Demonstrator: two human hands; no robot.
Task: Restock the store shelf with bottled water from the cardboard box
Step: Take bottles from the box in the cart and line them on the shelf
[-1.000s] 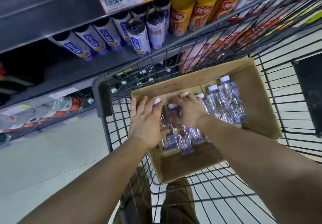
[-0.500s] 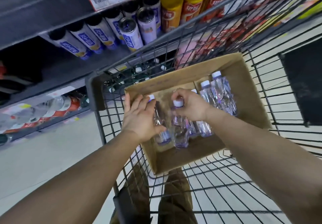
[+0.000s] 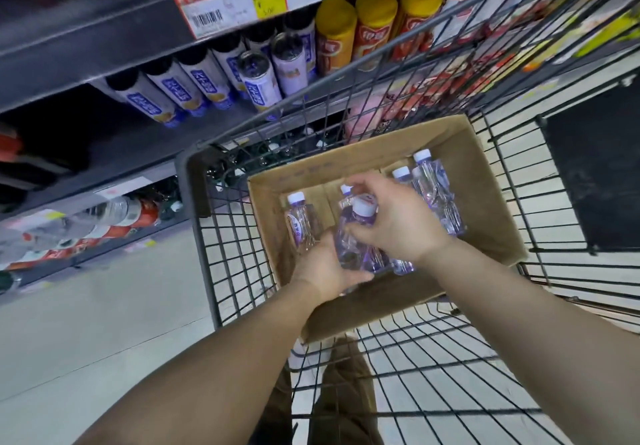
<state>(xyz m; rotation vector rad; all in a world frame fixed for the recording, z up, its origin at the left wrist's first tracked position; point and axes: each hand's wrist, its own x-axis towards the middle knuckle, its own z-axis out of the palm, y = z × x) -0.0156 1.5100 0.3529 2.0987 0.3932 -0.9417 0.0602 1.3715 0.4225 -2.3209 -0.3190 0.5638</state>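
An open cardboard box [image 3: 491, 223] sits inside a wire shopping cart [image 3: 221, 271] and holds several small clear water bottles with white caps. My right hand [image 3: 398, 219] grips the neck of a water bottle [image 3: 356, 236] raised above the others. Beneath it, my left hand [image 3: 325, 271] cups that same bottle's base. A single bottle [image 3: 301, 223] stands at the box's left side, and two more bottles [image 3: 433, 188] stand at the right. The store shelf [image 3: 121, 146] is to the left of the cart.
Blue-and-white cans [image 3: 194, 88] and yellow-capped tubes [image 3: 349, 29] fill the shelf above the cart. The lowest shelf holds red-labelled bottles [image 3: 104, 216]. A price tag [image 3: 228, 8] hangs on the upper shelf edge. Pale floor [image 3: 86, 340] lies to the left; my legs show beneath the cart.
My right hand has lifted one bottle up out of the group. My left hand left the left-side bottle and slid under the lifted one.
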